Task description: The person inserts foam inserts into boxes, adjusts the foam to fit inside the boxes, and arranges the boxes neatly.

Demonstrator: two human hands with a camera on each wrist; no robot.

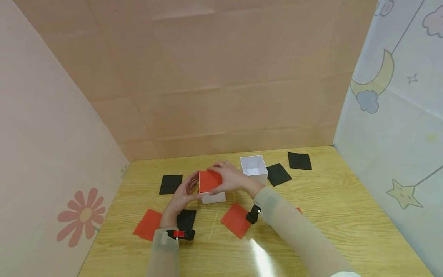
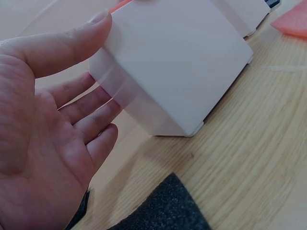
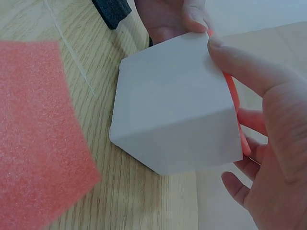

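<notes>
A white box [image 1: 213, 198] stands on the wooden table with a red foam square [image 1: 209, 181] lying across its top. My left hand [image 1: 181, 197] holds the box's left side, its thumb at the near top corner and its fingers along the side wall, as the left wrist view shows. From the right, my right hand [image 1: 231, 179] reaches over the top and pinches the red square at the rim, thumb on the near edge and fingers farther back. In the right wrist view, red foam sticks out slightly past the box's top edge. The box's inside is hidden.
A second white box [image 1: 261, 178], open at the top, stands behind my right wrist. Black foam squares [image 1: 170, 184] lie on both sides, and red foam squares [image 1: 237, 221] lie nearer me, one partly under my right forearm. A fabric wall [image 1: 221, 107] stands behind the table.
</notes>
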